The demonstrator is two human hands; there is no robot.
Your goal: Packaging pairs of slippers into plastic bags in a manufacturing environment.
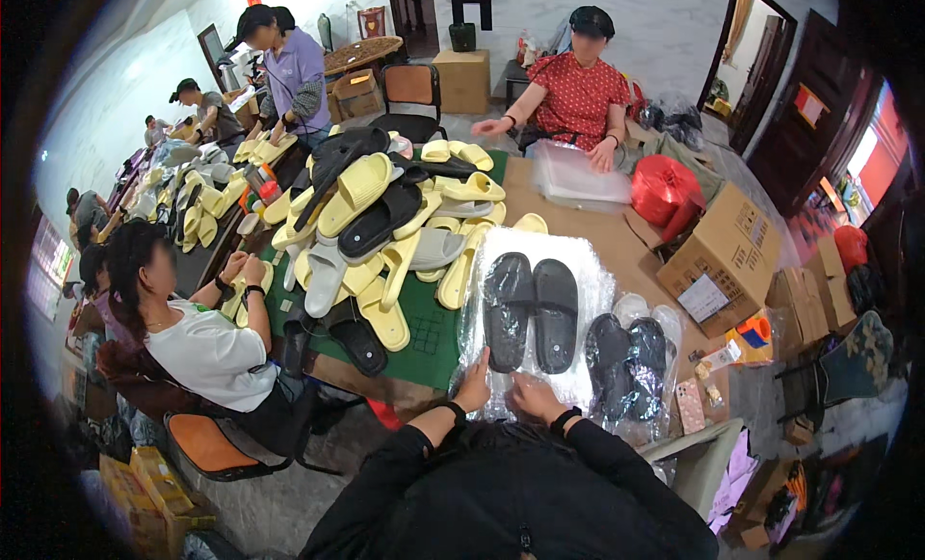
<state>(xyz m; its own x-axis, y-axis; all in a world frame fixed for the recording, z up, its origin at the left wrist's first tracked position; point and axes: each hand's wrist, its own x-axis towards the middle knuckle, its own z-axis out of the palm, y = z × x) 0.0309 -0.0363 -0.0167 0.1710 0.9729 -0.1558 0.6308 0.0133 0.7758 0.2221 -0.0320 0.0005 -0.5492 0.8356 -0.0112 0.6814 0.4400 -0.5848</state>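
Note:
In front of me lies a pair of black slippers (533,314) on a stack of clear plastic bags (590,271), soles down and side by side. The left slipper looks covered by shiny film. My left hand (472,386) rests at the near left edge of the stack, its fingers stretched out beside the left slipper's heel. Just below the heels, my right hand (536,396) has its fingers curled in on the near edge of the plastic. Right of the stack, another black pair in clear plastic (624,367) lies on the table.
A heap of yellow, grey and black slippers (385,223) covers the green mat (434,353) on my left. Beyond sit a red roll of plastic (667,189) and a cardboard box (723,256). A phone (690,406) lies near right. Co-workers sit left and opposite.

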